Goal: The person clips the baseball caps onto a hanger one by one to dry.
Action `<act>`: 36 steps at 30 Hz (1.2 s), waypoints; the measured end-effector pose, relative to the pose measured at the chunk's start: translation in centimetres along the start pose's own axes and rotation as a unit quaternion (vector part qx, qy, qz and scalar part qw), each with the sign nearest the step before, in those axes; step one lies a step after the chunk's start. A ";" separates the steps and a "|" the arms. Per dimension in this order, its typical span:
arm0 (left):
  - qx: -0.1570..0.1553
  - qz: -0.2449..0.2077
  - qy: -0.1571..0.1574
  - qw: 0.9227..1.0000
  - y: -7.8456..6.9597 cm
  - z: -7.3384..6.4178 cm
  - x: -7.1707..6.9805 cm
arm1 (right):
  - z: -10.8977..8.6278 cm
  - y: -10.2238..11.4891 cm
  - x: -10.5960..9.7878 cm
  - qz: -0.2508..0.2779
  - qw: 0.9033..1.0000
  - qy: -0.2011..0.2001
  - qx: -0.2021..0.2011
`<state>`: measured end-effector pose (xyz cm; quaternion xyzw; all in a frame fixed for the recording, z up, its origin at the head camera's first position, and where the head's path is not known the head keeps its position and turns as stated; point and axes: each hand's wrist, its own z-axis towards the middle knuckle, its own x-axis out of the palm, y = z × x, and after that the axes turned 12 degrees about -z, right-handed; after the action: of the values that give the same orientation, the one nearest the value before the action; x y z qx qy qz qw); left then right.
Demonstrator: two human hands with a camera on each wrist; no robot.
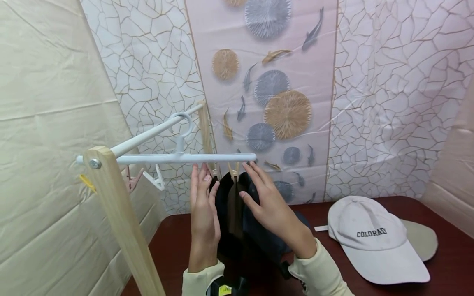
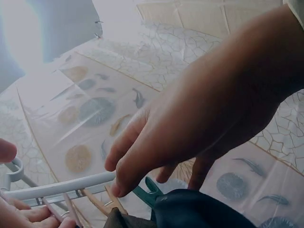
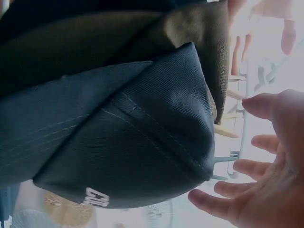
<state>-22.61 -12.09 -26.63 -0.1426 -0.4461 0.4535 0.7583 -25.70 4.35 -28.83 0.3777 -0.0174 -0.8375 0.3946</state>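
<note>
From a light blue hanger [image 1: 218,157] hang a black cap [image 1: 223,197], a brown cap [image 1: 235,205] and a navy cap [image 1: 263,236], side by side under clips. My left hand [image 1: 203,209] is raised at the left of the caps, fingers extended up to the bar and near a pink clip [image 2: 52,209]. On the other side, my right hand [image 1: 272,209] has its fingers spread; its fingertips are close to a green clip [image 2: 148,190] above the navy cap [image 3: 137,142]. A wooden clip [image 1: 234,170] holds the brown cap. Neither palm encloses anything.
The hanger hooks over a white rail [image 1: 148,133] on a wooden post [image 1: 122,222]. Yellow [image 1: 88,183], pink [image 1: 134,179] and white clips [image 1: 155,179] dangle at its left end. A white cap [image 1: 374,238] overlaps a beige cap [image 1: 420,238] on the dark red table [image 1: 170,246].
</note>
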 end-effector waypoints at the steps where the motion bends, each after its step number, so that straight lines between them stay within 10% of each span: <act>1: -0.001 0.000 0.004 1.000 0.1 0.0 0.0 | 0.1 -0.2 0.1 0.000 1.000 0.005 0.001; 14: 0.006 -0.051 -0.010 0.999 0.0 -0.5 0.3 | -0.4 -0.1 3.3 -0.063 0.998 -0.015 0.025; 22: 0.022 -0.092 -0.103 0.990 -0.5 -0.3 0.1 | -0.4 0.5 3.7 -0.075 0.992 -0.097 0.017; 27: 0.063 -0.199 -0.181 0.961 -0.8 -0.2 0.2 | -0.3 0.2 2.9 -0.061 0.992 -0.110 0.005; 36: 0.076 -0.413 -0.243 0.875 -1.7 0.3 0.0 | 0.1 -0.3 0.0 -0.025 0.993 -0.117 -0.004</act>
<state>-21.89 -13.08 -25.45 0.2273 -0.5983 0.1524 0.7531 -25.96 4.50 -28.90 0.2758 -0.0504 -0.8857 0.3700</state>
